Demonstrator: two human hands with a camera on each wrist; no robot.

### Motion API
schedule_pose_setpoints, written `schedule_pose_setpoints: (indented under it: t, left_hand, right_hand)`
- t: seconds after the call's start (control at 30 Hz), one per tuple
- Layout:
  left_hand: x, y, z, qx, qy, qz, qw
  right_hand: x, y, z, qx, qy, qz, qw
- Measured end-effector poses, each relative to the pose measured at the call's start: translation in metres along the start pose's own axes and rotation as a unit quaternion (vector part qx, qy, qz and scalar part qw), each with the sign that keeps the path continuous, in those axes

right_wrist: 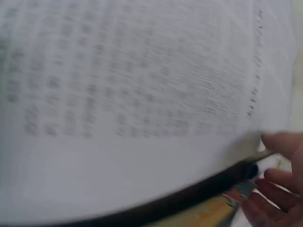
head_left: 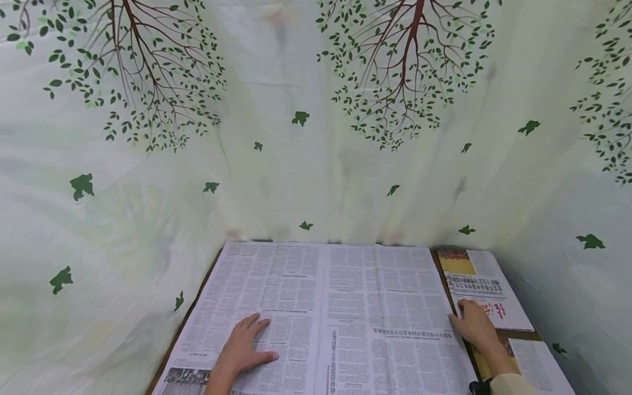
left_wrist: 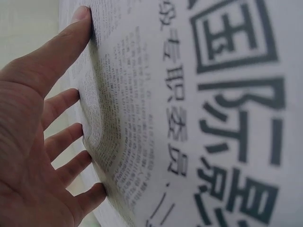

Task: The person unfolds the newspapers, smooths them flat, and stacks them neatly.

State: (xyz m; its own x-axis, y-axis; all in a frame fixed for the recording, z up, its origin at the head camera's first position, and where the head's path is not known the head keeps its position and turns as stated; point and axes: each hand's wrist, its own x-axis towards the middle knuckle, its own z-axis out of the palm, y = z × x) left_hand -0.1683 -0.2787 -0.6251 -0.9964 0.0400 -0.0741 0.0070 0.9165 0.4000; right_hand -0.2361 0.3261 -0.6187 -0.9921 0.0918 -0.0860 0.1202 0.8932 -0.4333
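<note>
A large spread newspaper [head_left: 345, 307] covers most of the table, its print upside down in the head view. On its left half rests my left hand [head_left: 242, 348], fingers spread and thumb apart; in the left wrist view, the fingertips [left_wrist: 85, 158] touch the paper and nothing is gripped. My right hand [head_left: 476, 326] is at the newspaper's right edge, partly over a folded newspaper [head_left: 513, 302]. The right wrist view is blurred: the thumb [right_wrist: 281, 143] lies at the sheet's edge and the fingers [right_wrist: 279, 189] bend below it. Whether they pinch the edge cannot be told.
A second folded newspaper [head_left: 538, 365] lies nearer, on the right side of the table. Brown table edge [head_left: 185, 321] shows along the left. A pale curtain [head_left: 306, 181] printed with trees and leaves hangs behind and on both sides.
</note>
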Motion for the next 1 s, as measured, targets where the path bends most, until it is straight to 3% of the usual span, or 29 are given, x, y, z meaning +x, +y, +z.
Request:
schedule_pose_setpoints:
  t: [0.13,0.33,0.7,0.83,1.0]
  left_hand:
    - [0.002,0.003,0.0,-0.006,0.002,-0.003,1.0]
    - [0.003,0.002,0.001,-0.002,0.001,-0.011,0.9999]
    - [0.003,-0.001,0.004,-0.005,-0.004,-0.013,0.9999]
    - [0.001,0.001,0.004,-0.016,-0.001,-0.01,0.9998]
    - [0.0,0.002,0.003,-0.017,0.007,-0.007,0.9998]
  right_hand:
    - [-0.001,-0.001,0.003,0.009,0.046,0.007,0.999]
    - [-0.005,-0.002,0.01,0.019,0.082,0.017,0.996]
    - [-0.011,0.002,0.024,-0.001,0.158,-0.005,0.987]
    - [-0.011,0.003,0.025,-0.008,0.174,0.004,0.985]
    - [-0.009,0.001,0.024,-0.005,0.165,0.001,0.986]
